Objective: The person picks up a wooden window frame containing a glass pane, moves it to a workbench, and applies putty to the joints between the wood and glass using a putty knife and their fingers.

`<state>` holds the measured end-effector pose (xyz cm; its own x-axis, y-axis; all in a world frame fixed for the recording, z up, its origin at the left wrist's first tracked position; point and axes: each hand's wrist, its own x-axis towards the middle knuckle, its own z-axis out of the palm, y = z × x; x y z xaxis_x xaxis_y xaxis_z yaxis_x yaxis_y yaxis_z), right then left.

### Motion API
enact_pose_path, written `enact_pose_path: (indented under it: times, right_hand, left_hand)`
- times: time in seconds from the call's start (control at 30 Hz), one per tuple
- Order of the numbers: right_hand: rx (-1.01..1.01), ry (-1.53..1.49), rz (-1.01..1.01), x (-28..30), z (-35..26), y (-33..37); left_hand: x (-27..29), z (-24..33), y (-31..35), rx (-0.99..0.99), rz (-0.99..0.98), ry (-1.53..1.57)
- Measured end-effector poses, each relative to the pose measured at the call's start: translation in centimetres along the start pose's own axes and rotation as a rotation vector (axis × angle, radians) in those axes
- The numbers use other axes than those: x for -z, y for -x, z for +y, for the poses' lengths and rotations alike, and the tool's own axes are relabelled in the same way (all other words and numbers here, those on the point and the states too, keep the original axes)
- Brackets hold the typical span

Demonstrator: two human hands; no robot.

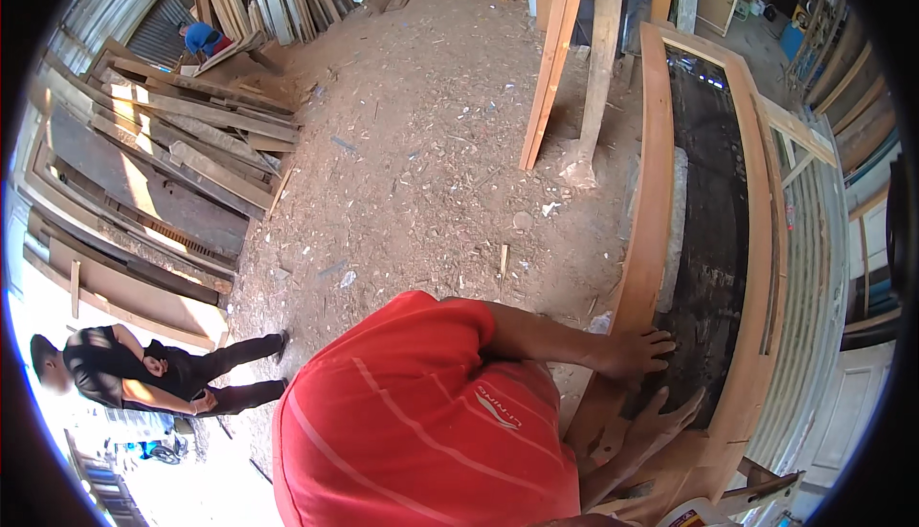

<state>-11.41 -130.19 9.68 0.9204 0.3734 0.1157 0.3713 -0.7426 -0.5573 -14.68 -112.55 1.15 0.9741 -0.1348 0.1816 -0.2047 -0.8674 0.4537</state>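
The long frame (657, 192) is planed wood, reddish-orange and smooth, with a matt finish. The panel (713, 240) inside it looks dark, rough and blotchy. The floor (412, 163) is dry dirt strewn with wood chips and sawdust. The stacked planks (191, 134) are raw, weathered timber. The wall (814, 269) beside the frame is corrugated metal sheet, dull grey. The shirt (412, 422) is red cloth, faintly sheeny.

obst: door frame (661, 192) rails, leaning planks (560, 58) | free: sawdust floor (412, 173) to the left
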Motion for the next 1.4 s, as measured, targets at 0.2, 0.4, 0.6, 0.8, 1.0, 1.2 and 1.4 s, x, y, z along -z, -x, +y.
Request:
enact_pose_path:
  times: [0.2,0.4,0.6,0.8,1.0,1.2,1.4]
  right_hand:
    - [-0.018,0.023,-0.021,-0.8,0.9,1.5]
    - [-0.001,0.099,0.065,-0.9,-0.3,1.2]
    - [-0.258,0.073,-0.080,-1.2,-1.9,2.2]
    - [-0.160,0.151,-0.043,-2.0,-2.3,0.9]
    - [-0.238,-0.050,0.488,0.4,-5.9,-2.9]
    - [-0.470,0.193,0.160,-6.0,-3.3,-1.4]
    - [-0.319,0.242,0.298,-4.7,-2.2,0.4]
  left_hand:
    - [1.0,1.6,0.1,0.014,-0.008,0.041]
    - [3.4,-1.1,-1.4,-0.071,0.057,0.013]
    - [7.9,-4.9,0.0,-0.037,-0.042,-0.160]
    - [10.0,-9.9,-1.4,-0.119,-0.112,-0.219]
    - [11.1,-13.4,-4.8,-0.223,-0.090,-0.110]
    - [10.6,-14.1,-4.4,-0.229,-0.184,-0.073]
    - [8.9,-9.2,-7.1,-0.168,-0.146,-0.044]
